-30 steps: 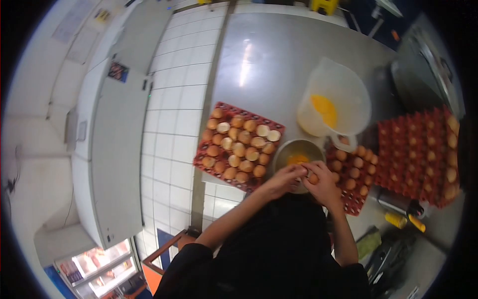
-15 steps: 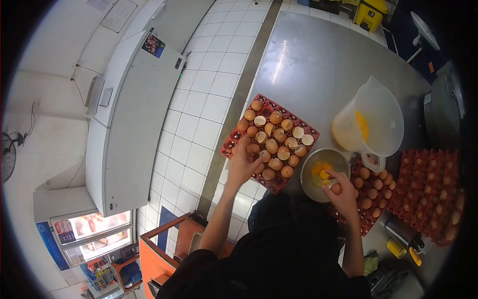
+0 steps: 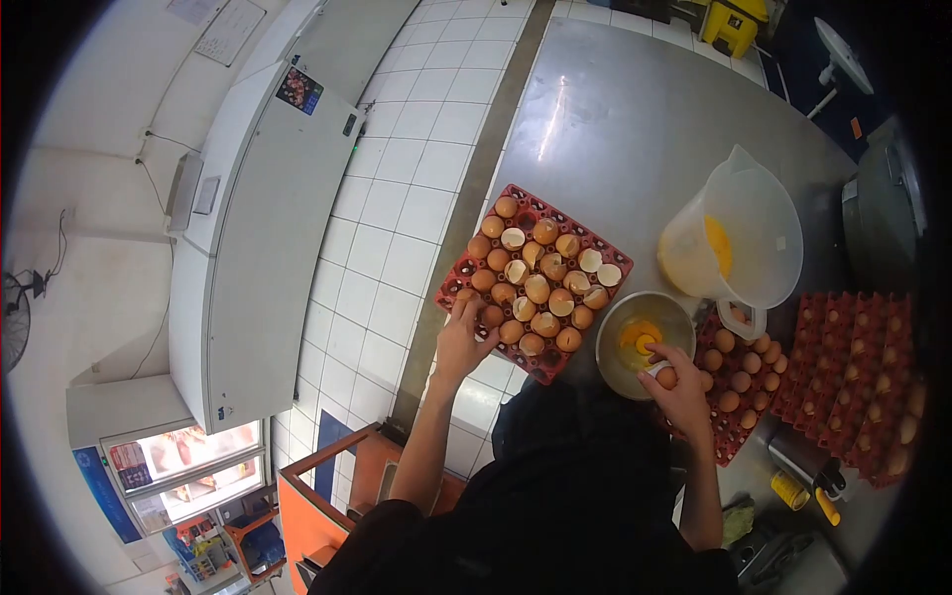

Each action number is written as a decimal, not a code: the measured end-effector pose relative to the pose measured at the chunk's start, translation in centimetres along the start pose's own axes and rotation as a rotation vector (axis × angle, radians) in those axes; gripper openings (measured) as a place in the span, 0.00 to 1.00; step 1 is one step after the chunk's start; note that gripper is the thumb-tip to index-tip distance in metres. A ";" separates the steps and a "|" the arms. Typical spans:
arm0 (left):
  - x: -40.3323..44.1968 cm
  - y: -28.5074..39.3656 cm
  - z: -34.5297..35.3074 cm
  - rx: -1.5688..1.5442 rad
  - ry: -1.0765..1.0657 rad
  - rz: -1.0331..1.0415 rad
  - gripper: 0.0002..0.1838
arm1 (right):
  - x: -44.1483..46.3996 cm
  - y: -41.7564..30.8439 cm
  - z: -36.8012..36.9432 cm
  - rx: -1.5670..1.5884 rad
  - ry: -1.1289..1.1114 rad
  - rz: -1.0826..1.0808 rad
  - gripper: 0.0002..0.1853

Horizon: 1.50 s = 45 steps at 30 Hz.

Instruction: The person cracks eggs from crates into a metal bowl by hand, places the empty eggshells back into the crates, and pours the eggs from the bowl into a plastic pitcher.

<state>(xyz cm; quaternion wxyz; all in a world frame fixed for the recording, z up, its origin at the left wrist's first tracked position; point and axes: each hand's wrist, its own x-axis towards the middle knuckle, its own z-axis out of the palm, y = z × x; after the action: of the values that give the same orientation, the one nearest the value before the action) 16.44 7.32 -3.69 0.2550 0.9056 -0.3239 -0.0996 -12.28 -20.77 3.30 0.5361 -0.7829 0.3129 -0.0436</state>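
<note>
My left hand [image 3: 463, 342] is at the lower left edge of a red egg tray [image 3: 602, 245] full of brown eggshells, its fingers round a shell there. My right hand [image 3: 680, 387] holds a brown egg [image 3: 666, 378] over the right rim of a steel bowl [image 3: 610, 365]. Yolk [image 3: 642, 337] lies in the bowl, near my right fingertips. Just right of the bowl, partly behind my right hand, is a second red tray [image 3: 731, 436] with whole brown eggs. A translucent jug [image 3: 759, 218] with yellow egg in it stands behind the bowl.
Stacked red trays [image 3: 813, 347] with eggs stand at the right of the steel table [image 3: 615, 109]. A large pot [image 3: 883, 218] is behind them. Yellow-handled tools [image 3: 827, 506] lie at the lower right. An orange frame [image 3: 307, 506] is at the lower left, beyond the table's edge.
At first both hands were together over the bowl. My left hand has since moved left to the shell tray, then down to its lower left edge. My right hand stays at the bowl.
</note>
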 end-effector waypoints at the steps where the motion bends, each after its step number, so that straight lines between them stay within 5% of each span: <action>1: -0.1 0.0 0.0 -0.046 -0.020 -0.006 0.28 | 0.0 0.1 0.1 -0.001 -0.002 -0.001 0.24; 10: 0.3 5.7 -1.5 -0.582 0.001 -0.140 0.35 | -1.1 2.5 0.3 0.002 0.095 0.104 0.26; 12: 0.8 6.4 1.3 -1.026 -0.308 -0.122 0.33 | -0.9 2.4 0.1 -0.046 0.059 0.116 0.24; 16: 2.3 13.7 6.9 -1.695 -0.678 -0.509 0.28 | 0.2 0.4 0.1 0.008 0.078 -0.037 0.26; 19: 3.0 17.5 10.0 -1.827 -0.906 -0.542 0.30 | 0.4 -0.5 0.0 0.254 0.262 -0.029 0.29; 21: 3.2 19.0 10.9 -1.836 -0.996 -0.548 0.31 | 0.6 -0.8 -1.0 -0.047 0.238 -0.121 0.31; 25: 3.2 19.4 12.8 -1.793 -1.052 -0.532 0.33 | 0.0 -0.4 -1.1 0.103 0.505 -0.158 0.30; 28: 3.0 19.9 12.8 -1.752 -1.049 -0.525 0.32 | 0.7 1.0 -0.2 0.116 0.706 -0.413 0.29; 30: 2.8 20.8 12.4 -1.737 -1.053 -0.514 0.32 | 1.1 1.4 0.2 -0.044 0.367 -0.231 0.29; 36: 2.4 19.6 13.0 -1.657 -1.037 -0.562 0.31 | 0.7 3.0 0.1 0.175 0.541 -0.109 0.29; 40: 2.8 20.0 12.9 -1.666 -1.061 -0.518 0.31 | 0.6 3.5 1.0 0.199 0.673 -0.222 0.29; 42: 2.6 21.0 12.4 -1.681 -1.091 -0.506 0.31 | 0.9 3.1 1.3 -0.021 0.477 -0.257 0.28; 45: 2.7 22.1 11.2 -1.571 -1.021 -0.512 0.31 | 0.8 2.6 0.9 0.075 0.444 -0.174 0.27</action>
<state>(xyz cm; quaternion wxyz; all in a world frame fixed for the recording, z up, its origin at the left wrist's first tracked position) 2.83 -13.40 -1.61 0.5863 0.3680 -0.0300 -0.7211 -12.42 -21.03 0.46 0.4771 -0.7575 0.3527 -0.2723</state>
